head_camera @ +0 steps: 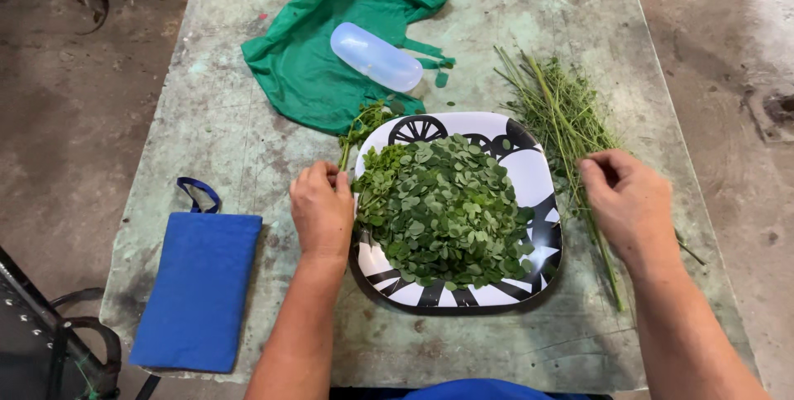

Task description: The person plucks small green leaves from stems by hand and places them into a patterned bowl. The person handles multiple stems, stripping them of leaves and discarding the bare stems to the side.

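A black-and-white patterned plate (529, 170) sits in the middle of the worn table, heaped with small picked green leaves (442, 210). My left hand (321, 211) rests at the plate's left rim, fingers closed on a leafy sprig (357, 134) that sticks up toward the green cloth. My right hand (628, 201) is to the right of the plate, fingers curled over a pile of bare green stems (561, 114); whether it pinches one I cannot tell.
A crumpled green cloth bag (331, 44) lies at the back with a translucent plastic case (376, 57) on it. A blue fabric pouch (198, 288) lies near the left front edge. A black strap and chair part (50, 342) sit at lower left. Concrete floor surrounds the table (231, 135).
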